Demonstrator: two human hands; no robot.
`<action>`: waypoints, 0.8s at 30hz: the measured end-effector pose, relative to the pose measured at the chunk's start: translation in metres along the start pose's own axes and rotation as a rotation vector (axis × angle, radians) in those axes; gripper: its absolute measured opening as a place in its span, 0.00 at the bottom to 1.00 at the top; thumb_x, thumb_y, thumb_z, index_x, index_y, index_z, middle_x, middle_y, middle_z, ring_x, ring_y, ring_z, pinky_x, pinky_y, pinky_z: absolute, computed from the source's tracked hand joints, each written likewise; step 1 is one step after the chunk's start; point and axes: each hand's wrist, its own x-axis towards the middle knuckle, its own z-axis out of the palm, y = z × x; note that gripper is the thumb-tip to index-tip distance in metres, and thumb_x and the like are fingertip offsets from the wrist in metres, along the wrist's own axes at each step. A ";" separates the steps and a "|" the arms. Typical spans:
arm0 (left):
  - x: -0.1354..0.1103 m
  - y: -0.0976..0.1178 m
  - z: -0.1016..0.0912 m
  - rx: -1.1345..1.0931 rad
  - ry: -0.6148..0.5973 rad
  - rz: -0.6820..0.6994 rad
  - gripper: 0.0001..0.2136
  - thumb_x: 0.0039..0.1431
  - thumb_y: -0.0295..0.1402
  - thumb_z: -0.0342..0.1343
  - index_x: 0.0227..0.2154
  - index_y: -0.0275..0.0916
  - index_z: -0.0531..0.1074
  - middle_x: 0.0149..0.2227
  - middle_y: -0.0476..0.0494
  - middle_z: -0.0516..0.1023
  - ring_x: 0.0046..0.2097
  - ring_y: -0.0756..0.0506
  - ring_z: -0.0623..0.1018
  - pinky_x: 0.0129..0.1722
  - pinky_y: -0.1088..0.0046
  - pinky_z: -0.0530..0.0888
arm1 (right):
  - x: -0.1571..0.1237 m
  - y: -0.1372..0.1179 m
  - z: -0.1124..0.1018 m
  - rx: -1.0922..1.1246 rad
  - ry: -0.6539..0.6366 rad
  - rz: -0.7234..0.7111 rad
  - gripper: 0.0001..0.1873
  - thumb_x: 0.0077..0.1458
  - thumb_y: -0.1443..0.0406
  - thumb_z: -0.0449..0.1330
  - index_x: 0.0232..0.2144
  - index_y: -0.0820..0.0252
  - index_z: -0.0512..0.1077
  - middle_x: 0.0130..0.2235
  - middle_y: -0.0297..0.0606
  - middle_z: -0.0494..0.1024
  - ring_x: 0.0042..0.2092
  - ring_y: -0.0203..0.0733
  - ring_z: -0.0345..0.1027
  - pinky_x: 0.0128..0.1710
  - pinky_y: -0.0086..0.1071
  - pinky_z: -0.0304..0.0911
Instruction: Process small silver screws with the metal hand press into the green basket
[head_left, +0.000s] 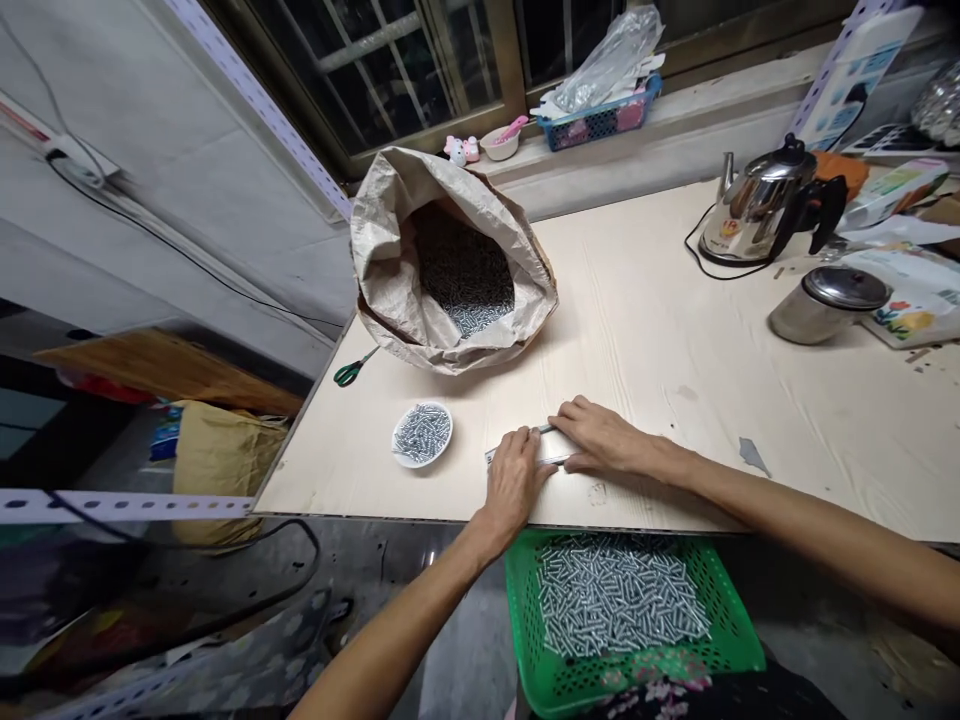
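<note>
My left hand (516,478) and my right hand (600,437) rest side by side on a flat white block or tray (546,447) near the front edge of the light wooden table (675,330). Both hands have fingers curled over it; what lies under them is hidden. A small white dish (422,434) heaped with little metal screws stands to the left of my left hand. Below the table edge, on my lap, a green plastic basket (720,640) holds several of the same screws. A big open paper sack (450,262) full of screws stands at the back left.
Green-handled scissors (352,370) lie beside the sack. A steel kettle (765,205) with its cord and a lidded steel pot (829,303) stand at the right, with packets behind them. A blue basket (600,115) sits on the window sill. A yellow sack (217,450) stands left of the table.
</note>
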 end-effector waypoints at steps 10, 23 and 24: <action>-0.041 0.035 0.035 -0.129 0.130 0.057 0.15 0.63 0.32 0.50 0.51 0.40 0.66 0.57 0.36 0.69 0.62 0.36 0.64 0.59 0.42 0.61 | 0.020 0.017 0.009 -0.131 0.094 0.056 0.07 0.60 0.68 0.53 0.32 0.59 0.71 0.36 0.40 0.73 0.39 0.44 0.60 0.35 0.35 0.54; -0.052 -0.005 -0.020 -0.080 0.248 -0.484 0.10 0.58 0.39 0.54 0.32 0.38 0.74 0.36 0.39 0.73 0.43 0.39 0.71 0.41 0.62 0.70 | -0.024 -0.038 0.012 0.189 0.098 0.043 0.09 0.58 0.59 0.57 0.38 0.58 0.69 0.38 0.39 0.73 0.40 0.43 0.64 0.38 0.36 0.57; -0.050 -0.014 -0.023 -0.072 0.161 -0.539 0.10 0.56 0.40 0.56 0.29 0.38 0.74 0.35 0.39 0.73 0.42 0.39 0.71 0.39 0.64 0.69 | -0.027 -0.042 0.016 0.185 0.077 0.043 0.09 0.58 0.60 0.58 0.37 0.58 0.69 0.38 0.39 0.73 0.40 0.43 0.64 0.38 0.36 0.56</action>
